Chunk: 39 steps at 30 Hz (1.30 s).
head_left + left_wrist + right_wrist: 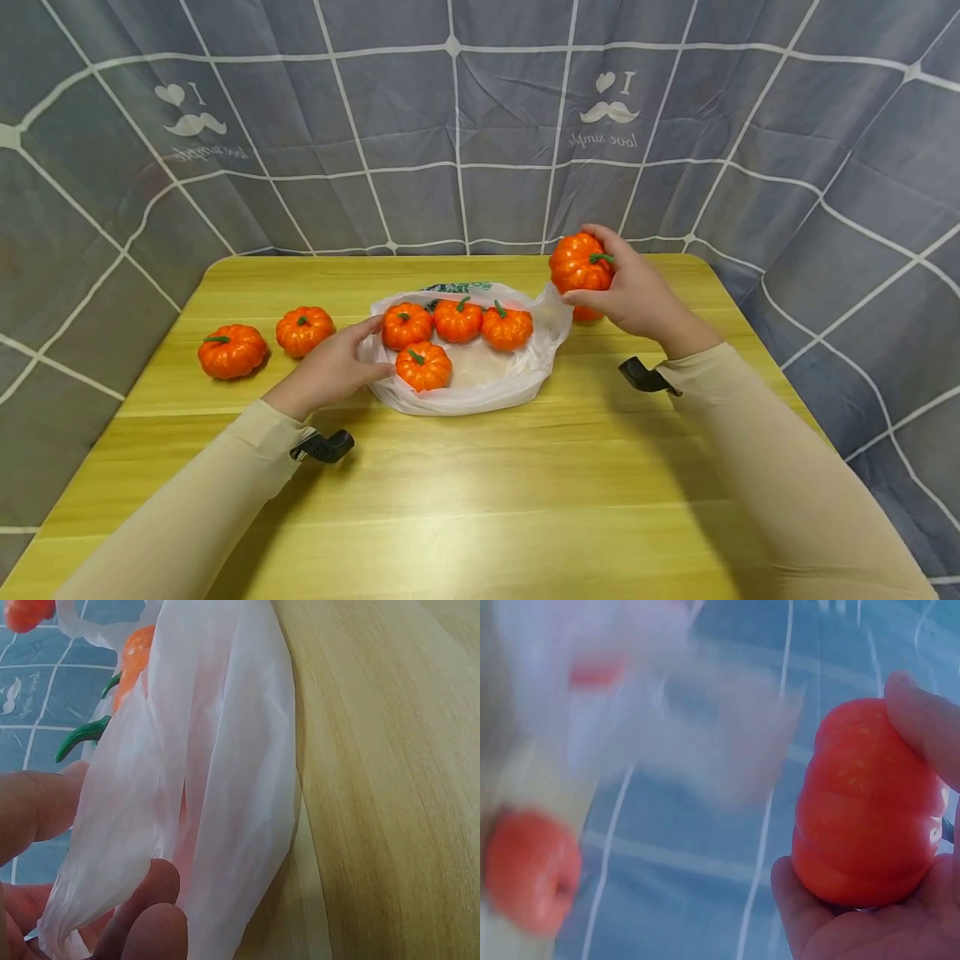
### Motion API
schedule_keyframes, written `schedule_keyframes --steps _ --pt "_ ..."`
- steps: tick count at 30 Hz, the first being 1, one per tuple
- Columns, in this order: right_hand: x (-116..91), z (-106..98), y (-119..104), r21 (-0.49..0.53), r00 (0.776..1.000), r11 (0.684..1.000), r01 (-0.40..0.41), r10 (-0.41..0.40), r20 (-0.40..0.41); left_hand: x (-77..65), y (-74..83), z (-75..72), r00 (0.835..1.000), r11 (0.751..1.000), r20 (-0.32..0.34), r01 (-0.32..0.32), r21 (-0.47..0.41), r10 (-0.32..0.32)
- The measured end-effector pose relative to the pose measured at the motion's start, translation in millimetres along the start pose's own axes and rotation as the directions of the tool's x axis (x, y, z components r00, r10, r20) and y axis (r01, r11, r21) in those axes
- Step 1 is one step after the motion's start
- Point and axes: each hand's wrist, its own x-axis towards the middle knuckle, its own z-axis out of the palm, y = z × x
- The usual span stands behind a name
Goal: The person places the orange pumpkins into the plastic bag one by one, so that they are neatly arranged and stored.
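Observation:
A small orange toy pumpkin (579, 262) with a green stem is gripped in my right hand (633, 292), raised at the right of a white plastic bag (480, 404). The right wrist view shows the thumb and fingers around this pumpkin (870, 802). My left hand (330, 367) holds the bag's left edge; in the left wrist view the bag's film (124, 817) passes between thumb and fingers. Several pumpkins, one of them a front pumpkin (423, 367), sit inside the open bag. Another pumpkin (587, 314) shows partly below the right hand's pumpkin.
Two more pumpkins lie left of the bag: an outer pumpkin (232, 352) and an inner pumpkin (303, 330) close to the left hand. All rests on a wooden table (480, 500). A grey checked cloth (510, 117) hangs behind it and at both sides.

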Motion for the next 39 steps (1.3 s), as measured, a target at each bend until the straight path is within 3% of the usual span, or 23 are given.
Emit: schedule_keyframes --steps 6,10,16,21,28,39 --pt "2.0 42.8 -20.0 0.011 0.988 0.996 0.087 -0.087 0.126 0.1 -1.9 0.7 1.0 1.0 -0.009 -0.013 0.009 0.013" --pt "3.4 67.5 -26.3 -0.044 0.977 0.991 0.125 -0.115 0.177 0.4 -2.3 1.0 1.0 1.0 -0.011 -0.018 0.003 0.018" --pt "7.1 101.7 -20.3 -0.162 0.955 0.968 0.191 -0.145 0.261 0.6 -2.3 1.4 1.0 1.0 -0.012 -0.026 -0.009 0.026" --pt "10.7 124.9 -10.8 -0.192 0.937 0.966 0.176 -0.104 0.333 0.1 -1.9 1.1 1.0 1.0 -0.006 -0.018 -0.005 0.018" --pt "12.4 141.3 -4.3 -0.211 0.924 0.967 0.143 -0.054 0.379 0.0 -1.2 1.7 1.0 1.0 0.008 -0.002 -0.007 0.002" --pt "12.8 144.5 -3.3 -0.218 0.928 0.968 0.129 -0.04 0.371 0.2 -1.2 2.8 1.0 1.0 0.003 -0.009 0.013 0.009"
